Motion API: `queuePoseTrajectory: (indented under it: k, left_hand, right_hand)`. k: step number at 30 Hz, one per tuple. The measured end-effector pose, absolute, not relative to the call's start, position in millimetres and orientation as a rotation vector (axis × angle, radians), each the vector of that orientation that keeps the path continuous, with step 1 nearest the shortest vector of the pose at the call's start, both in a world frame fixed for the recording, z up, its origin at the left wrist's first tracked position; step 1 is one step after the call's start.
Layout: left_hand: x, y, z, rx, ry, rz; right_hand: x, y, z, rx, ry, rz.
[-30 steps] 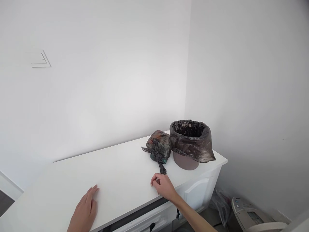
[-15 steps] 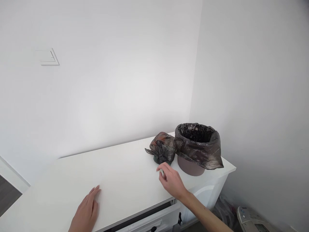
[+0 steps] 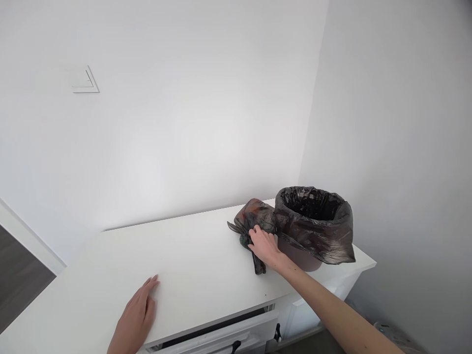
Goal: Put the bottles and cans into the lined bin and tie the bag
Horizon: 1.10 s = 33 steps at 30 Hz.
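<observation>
A small tied dark plastic bag [image 3: 254, 216] lies on the white cabinet top [image 3: 191, 260], touching a small round bin [image 3: 300, 255] lined with a dark plastic bag [image 3: 313, 221]. My right hand [image 3: 263, 246] rests on the tied bag at its knot, fingers curled around it. My left hand [image 3: 136, 317] lies flat and open on the cabinet top near the front edge, holding nothing.
The cabinet stands in a room corner between two white walls. A drawer [image 3: 224, 334] under the top is slightly pulled out. A white wall plate [image 3: 85, 81] sits high on the left wall. Dark floor [image 3: 18, 278] shows at the far left.
My right hand has moved from the cabinet's front edge forward onto the tied bag and closed on its knot. The left hand has stayed flat. The view has shifted slightly left.
</observation>
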<state>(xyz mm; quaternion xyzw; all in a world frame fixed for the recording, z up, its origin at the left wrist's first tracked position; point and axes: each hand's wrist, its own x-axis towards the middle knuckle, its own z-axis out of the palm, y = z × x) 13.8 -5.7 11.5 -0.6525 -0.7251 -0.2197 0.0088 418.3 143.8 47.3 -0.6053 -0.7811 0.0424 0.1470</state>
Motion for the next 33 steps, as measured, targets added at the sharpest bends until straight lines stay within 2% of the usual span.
queuePoseTrajectory:
  k: [8,12,17,20,24,33]
  left_hand:
    - [11.2,-4.1,5.0,-2.048,-2.247,-0.653]
    - [14.2,-1.6,-0.1,-2.06,-2.093,-0.657]
    - [73.8,12.2,16.1,-2.361,-1.784,-0.921]
    - [123.3,26.7,25.3,-2.423,-1.849,-1.12]
    - [158.4,47.1,29.3,-2.425,-1.903,-1.163]
    - [148.2,68.0,19.9,-2.177,-2.328,-1.391]
  right_hand:
    - [403.3,124.7,46.9,-1.565,-2.262,0.206]
    - [381.8,111.1,50.6,-1.361,-2.177,0.481]
    - [355.4,94.3,60.5,-1.249,-2.168,0.643]
    - [347.9,85.3,63.4,-1.19,-2.189,0.639]
    - [349.5,79.0,65.8,-1.162,-2.261,0.607]
    - [397.5,71.2,65.9,-1.116,-2.228,0.423]
